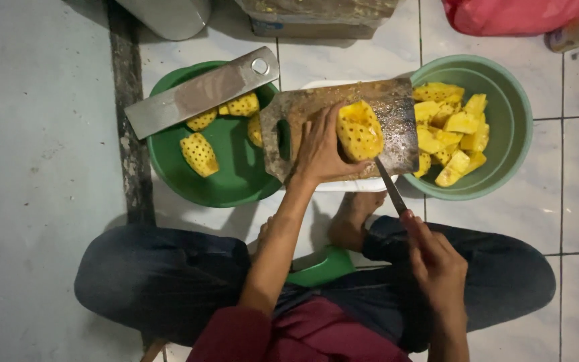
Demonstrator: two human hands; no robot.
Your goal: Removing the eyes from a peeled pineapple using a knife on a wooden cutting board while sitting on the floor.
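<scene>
While my left hand (319, 151) pinned the peeled pineapple piece (359, 131) on the cutting board (397, 114), my right hand (437, 258) gripped the knife (389, 186), mid-slice; next, I judged, a steady downward cut clear of my fingers.

Two bowls (169, 171) (514, 87), one cutting board (397, 107), one knife (390, 188), one cleaver (199, 94), one peeled pineapple half (358, 131) on the board, about five peeled pieces (199, 154) in the left bowl, many cut chunks (454, 131) in the right, two hands (319, 151) (437, 258).
</scene>
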